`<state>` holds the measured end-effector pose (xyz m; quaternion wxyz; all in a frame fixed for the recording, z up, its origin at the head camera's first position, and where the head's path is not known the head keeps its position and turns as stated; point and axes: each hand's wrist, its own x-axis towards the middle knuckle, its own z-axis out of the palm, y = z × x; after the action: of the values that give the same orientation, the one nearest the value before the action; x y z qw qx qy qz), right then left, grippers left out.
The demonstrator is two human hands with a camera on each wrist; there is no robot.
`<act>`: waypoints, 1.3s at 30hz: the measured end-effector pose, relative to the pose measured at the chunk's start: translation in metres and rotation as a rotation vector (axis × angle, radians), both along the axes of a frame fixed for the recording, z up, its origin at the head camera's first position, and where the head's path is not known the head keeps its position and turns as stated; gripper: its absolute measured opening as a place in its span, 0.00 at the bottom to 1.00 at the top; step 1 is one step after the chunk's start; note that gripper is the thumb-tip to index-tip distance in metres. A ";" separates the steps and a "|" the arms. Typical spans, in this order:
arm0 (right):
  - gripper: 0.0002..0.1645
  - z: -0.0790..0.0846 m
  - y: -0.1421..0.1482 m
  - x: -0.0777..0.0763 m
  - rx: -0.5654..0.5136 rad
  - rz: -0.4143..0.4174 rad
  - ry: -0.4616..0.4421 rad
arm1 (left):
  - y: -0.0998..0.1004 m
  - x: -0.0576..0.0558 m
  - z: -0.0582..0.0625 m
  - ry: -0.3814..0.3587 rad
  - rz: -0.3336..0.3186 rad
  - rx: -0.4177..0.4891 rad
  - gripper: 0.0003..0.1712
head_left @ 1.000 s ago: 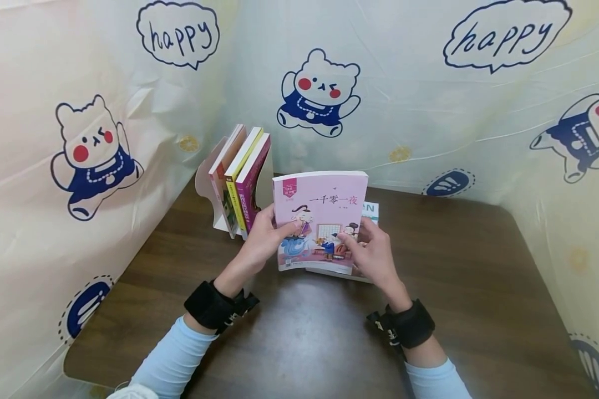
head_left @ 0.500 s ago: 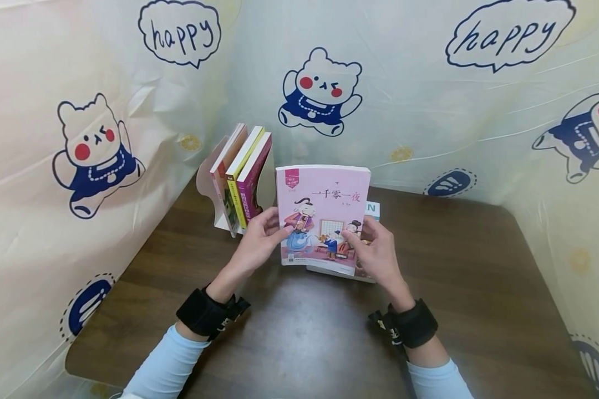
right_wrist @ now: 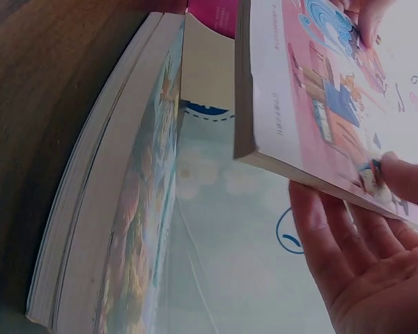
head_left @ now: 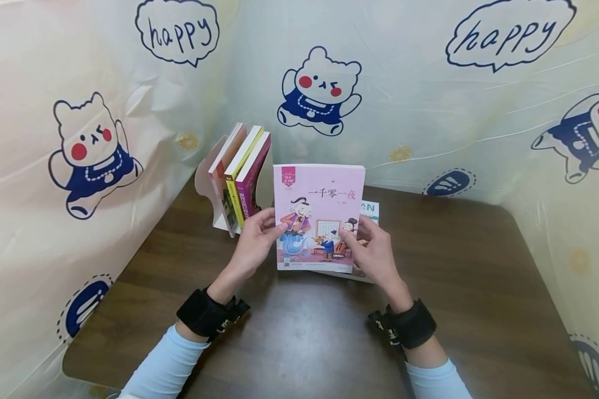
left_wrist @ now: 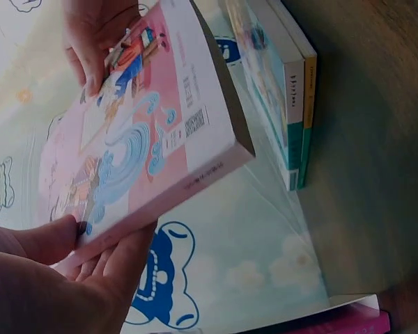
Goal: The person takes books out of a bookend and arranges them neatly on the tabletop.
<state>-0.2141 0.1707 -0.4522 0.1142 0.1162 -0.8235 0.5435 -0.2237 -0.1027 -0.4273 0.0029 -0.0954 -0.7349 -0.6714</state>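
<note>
Both hands hold a pink paperback book (head_left: 319, 216) upright, its illustrated cover facing the head camera. My left hand (head_left: 253, 241) grips its left edge, thumb on the cover and fingers behind; in the left wrist view this hand (left_wrist: 90, 268) is at the spine. At the opposite edge my right hand (head_left: 376, 252) pinches it, thumb on the front. In the right wrist view, the fingers (right_wrist: 355, 243) spread behind the pages. Behind the pink book, two stacked books (head_left: 370, 210) lie on the table, mostly hidden in the head view; the left wrist view shows their green-ended spines (left_wrist: 296, 104).
A white bookend rack (head_left: 207, 183) stands at the table's back left, holding several upright books (head_left: 247, 177), with yellow and magenta spines among them. The dark wooden table (head_left: 454, 266) is bordered by a printed curtain (head_left: 404, 111) at the back and sides.
The pink book rose a little, then dropped slightly and moved left, and its cover now stands straighter and flatter. My left hand has shifted outward, its thumb nearer the book's edge.
</note>
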 end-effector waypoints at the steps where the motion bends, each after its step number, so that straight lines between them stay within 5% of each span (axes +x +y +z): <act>1: 0.28 0.001 0.000 0.000 0.016 0.008 0.004 | 0.001 0.000 0.000 0.002 0.008 0.003 0.18; 10: 0.32 0.001 0.002 -0.002 0.123 0.035 0.005 | 0.005 -0.003 -0.001 -0.009 0.035 0.013 0.18; 39: 0.41 0.000 0.007 -0.002 0.100 -0.008 -0.048 | 0.017 -0.008 0.005 -0.020 0.101 -0.132 0.17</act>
<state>-0.2165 0.1775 -0.4527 0.0908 0.1053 -0.8525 0.5039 -0.2313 -0.0857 -0.4223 0.0234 -0.0516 -0.7813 -0.6216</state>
